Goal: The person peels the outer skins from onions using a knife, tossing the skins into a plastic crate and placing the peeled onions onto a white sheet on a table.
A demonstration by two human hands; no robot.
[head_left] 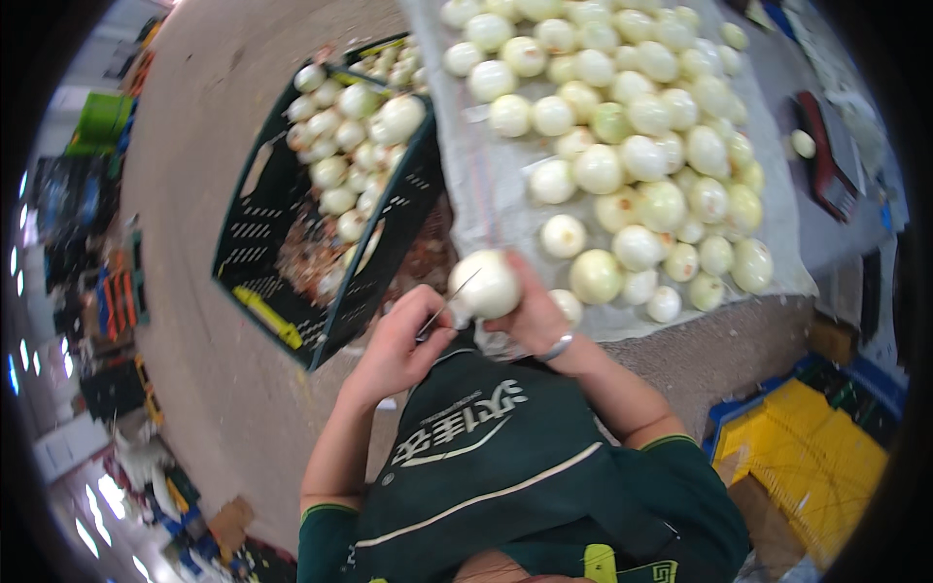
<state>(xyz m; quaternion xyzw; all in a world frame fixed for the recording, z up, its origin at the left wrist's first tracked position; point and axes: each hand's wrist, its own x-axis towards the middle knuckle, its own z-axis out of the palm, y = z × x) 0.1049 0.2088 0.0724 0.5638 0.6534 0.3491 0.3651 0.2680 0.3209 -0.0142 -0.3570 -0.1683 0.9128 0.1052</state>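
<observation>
A large peeled white onion [489,288] rests in my right hand [536,313], whose fingers curl round its far side; a silver band circles that wrist. My left hand [403,335] is closed on a small knife [432,328], and the thin blade slants up in front of the onion. Both hands are close together, just beyond my dark green apron [486,428]. Past them, many peeled onions [641,155] lie spread over a pale cloth [486,185].
Left of the cloth, a dark green crate [389,228] holds onions and loose skins, with a yellow handle [267,316] on its side. A red-and-grey device [826,160] lies at the far right. Yellow crates [807,457] stand at the lower right.
</observation>
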